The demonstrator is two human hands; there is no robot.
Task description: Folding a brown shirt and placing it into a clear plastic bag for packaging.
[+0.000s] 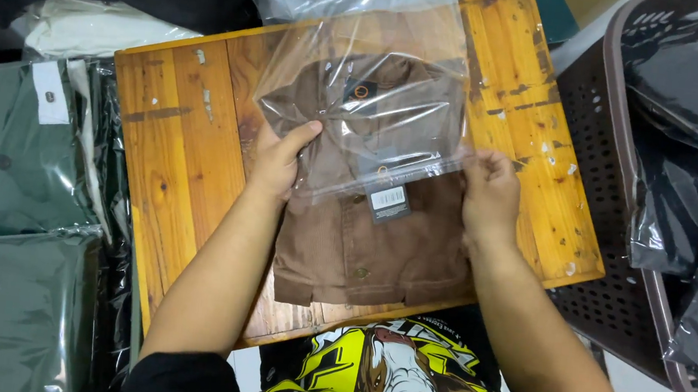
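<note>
Head camera looks straight down on a worn orange-brown wooden board (171,160) that fills the middle of the view and carries everything in hand. At three o'clock stands a dark brown perforated plastic basket (599,205) piled with black garments sealed in clear bags (697,172). From nine to seven o'clock lie stacked dark green bagged garments (4,186), touching the board's edge, with a cream folded cloth (82,25) at ten o'clock. At the centre of the board lies a folded brown buttoned shirt (360,258), its upper half already inside a clear plastic bag (362,68) whose far end reaches toward twelve o'clock, its lower half bare toward six o'clock. A small black and white hang tag (388,202) sits at the shirt's middle, just below the bag's mouth. The left hand (279,163) is closed on the bag's edge and the shirt's side at nine o'clock of the shirt, thumb on top. The right hand (491,198) grips the opposite edge at three o'clock, fingers curled under.
</note>
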